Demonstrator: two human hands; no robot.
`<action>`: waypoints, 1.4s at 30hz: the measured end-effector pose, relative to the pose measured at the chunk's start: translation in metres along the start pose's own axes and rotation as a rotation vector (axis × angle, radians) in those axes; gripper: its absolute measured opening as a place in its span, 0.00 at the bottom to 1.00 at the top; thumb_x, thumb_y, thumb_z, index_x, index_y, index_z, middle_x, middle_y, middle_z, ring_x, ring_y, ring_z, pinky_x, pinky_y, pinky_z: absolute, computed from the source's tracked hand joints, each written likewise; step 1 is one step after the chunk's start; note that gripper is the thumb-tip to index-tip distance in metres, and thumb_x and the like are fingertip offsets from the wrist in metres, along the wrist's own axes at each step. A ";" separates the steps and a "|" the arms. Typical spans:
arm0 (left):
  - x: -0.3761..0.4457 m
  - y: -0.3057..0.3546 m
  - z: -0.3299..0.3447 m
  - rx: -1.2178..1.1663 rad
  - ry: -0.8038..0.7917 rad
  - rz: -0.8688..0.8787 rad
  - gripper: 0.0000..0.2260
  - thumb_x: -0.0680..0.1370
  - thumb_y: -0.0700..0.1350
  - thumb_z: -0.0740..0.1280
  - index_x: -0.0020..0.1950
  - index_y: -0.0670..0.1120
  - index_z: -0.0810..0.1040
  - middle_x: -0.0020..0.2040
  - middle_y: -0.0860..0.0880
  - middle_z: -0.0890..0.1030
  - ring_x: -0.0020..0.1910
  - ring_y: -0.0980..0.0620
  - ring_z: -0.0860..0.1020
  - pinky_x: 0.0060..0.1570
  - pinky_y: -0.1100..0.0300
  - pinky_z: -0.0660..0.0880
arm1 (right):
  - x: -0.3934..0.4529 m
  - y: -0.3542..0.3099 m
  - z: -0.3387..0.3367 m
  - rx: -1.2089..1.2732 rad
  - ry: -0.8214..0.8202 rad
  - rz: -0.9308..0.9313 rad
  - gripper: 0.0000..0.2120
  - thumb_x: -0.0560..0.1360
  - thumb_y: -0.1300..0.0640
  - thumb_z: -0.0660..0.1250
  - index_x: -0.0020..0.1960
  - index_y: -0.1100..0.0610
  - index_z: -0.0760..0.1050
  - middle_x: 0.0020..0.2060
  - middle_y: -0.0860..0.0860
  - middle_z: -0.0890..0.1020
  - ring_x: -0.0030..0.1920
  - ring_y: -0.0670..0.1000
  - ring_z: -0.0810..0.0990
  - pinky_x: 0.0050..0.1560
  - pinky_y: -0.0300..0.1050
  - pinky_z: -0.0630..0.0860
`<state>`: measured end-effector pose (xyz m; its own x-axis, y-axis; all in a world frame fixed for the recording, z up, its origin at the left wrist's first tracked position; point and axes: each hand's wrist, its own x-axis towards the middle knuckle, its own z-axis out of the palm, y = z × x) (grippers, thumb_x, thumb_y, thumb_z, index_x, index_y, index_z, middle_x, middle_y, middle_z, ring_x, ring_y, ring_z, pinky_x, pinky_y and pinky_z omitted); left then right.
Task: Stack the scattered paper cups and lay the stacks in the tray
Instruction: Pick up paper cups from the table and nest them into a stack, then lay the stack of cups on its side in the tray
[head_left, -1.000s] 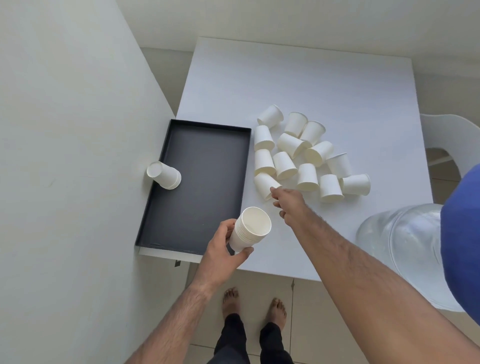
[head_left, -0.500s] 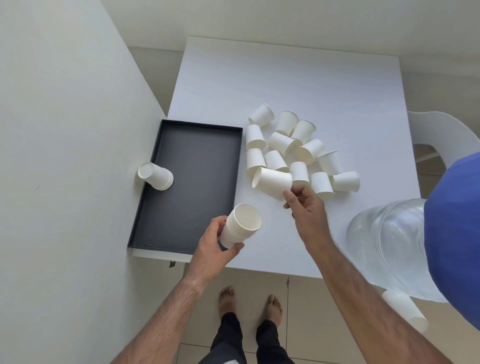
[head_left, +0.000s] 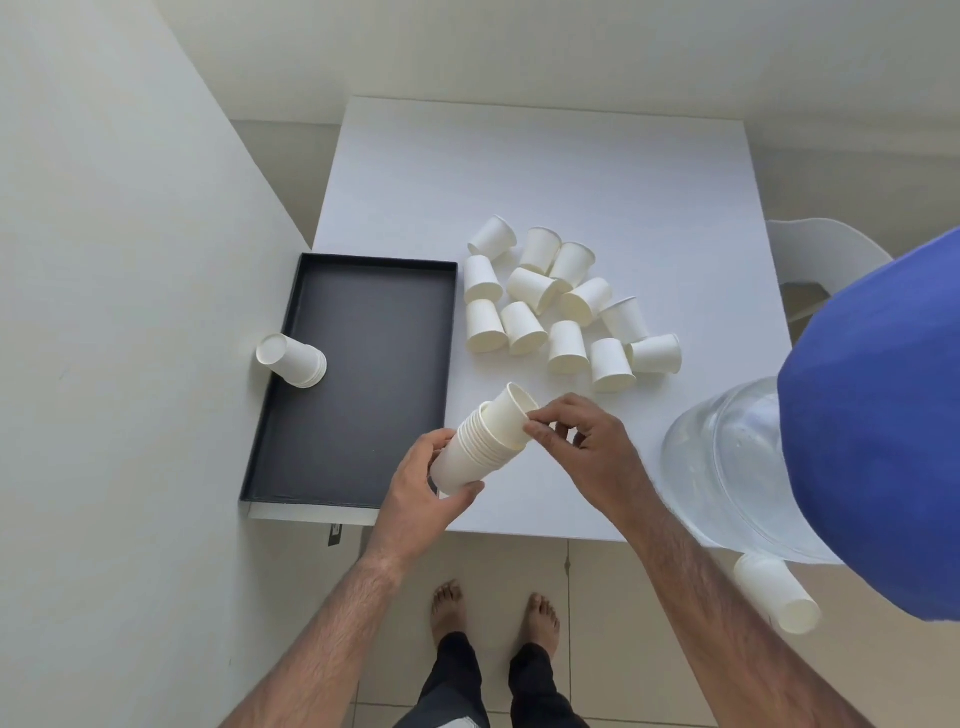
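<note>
My left hand (head_left: 415, 493) grips a stack of white paper cups (head_left: 475, 454) above the table's near edge, mouth pointing up and right. My right hand (head_left: 582, 441) pinches the rim of a single white cup (head_left: 511, 418) that sits partly inside the top of that stack. Several loose white cups (head_left: 561, 306) lie scattered on the white table (head_left: 545, 171), beyond my hands. A black rectangular tray (head_left: 358, 374) rests at the table's left side. A short stack of cups (head_left: 293, 360) lies on its side at the tray's left rim, against the wall.
A white wall (head_left: 130, 312) runs close along the tray's left. A clear water jug (head_left: 727, 467) with a blue cap stands near right, with another cup stack (head_left: 776, 592) lying on the floor below it. A white chair (head_left: 826, 249) is at right. My bare feet show below.
My right hand picked one cup from the scattered group and brought it back to the stack in my left hand, where it now sits partly nested. The view shifted slightly.
</note>
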<state>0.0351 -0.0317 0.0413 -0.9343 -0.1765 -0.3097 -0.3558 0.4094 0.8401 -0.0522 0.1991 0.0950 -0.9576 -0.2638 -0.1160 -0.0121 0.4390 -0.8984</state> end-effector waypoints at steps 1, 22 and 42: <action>-0.003 0.001 0.001 0.003 -0.001 0.013 0.30 0.74 0.52 0.81 0.66 0.75 0.69 0.65 0.69 0.76 0.65 0.63 0.76 0.56 0.66 0.75 | -0.003 0.002 -0.001 0.003 -0.033 0.014 0.01 0.79 0.51 0.75 0.49 0.45 0.87 0.45 0.43 0.82 0.40 0.46 0.77 0.38 0.35 0.69; -0.045 0.030 0.006 -0.293 0.210 -0.051 0.29 0.73 0.53 0.83 0.67 0.66 0.71 0.58 0.66 0.78 0.57 0.62 0.82 0.52 0.56 0.85 | -0.034 0.012 0.025 0.395 0.119 0.387 0.04 0.80 0.52 0.74 0.50 0.48 0.89 0.38 0.49 0.88 0.36 0.42 0.81 0.35 0.37 0.76; -0.032 -0.028 -0.094 -0.035 0.633 0.012 0.21 0.79 0.42 0.77 0.67 0.54 0.74 0.64 0.59 0.77 0.66 0.58 0.75 0.67 0.57 0.74 | -0.004 -0.043 0.199 0.356 -0.266 0.476 0.16 0.80 0.59 0.68 0.68 0.53 0.73 0.58 0.48 0.82 0.58 0.46 0.83 0.47 0.43 0.86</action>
<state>0.0773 -0.1220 0.0699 -0.7406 -0.6718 0.0147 -0.3341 0.3871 0.8594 0.0096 0.0109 0.0495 -0.7303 -0.3339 -0.5960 0.5359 0.2612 -0.8029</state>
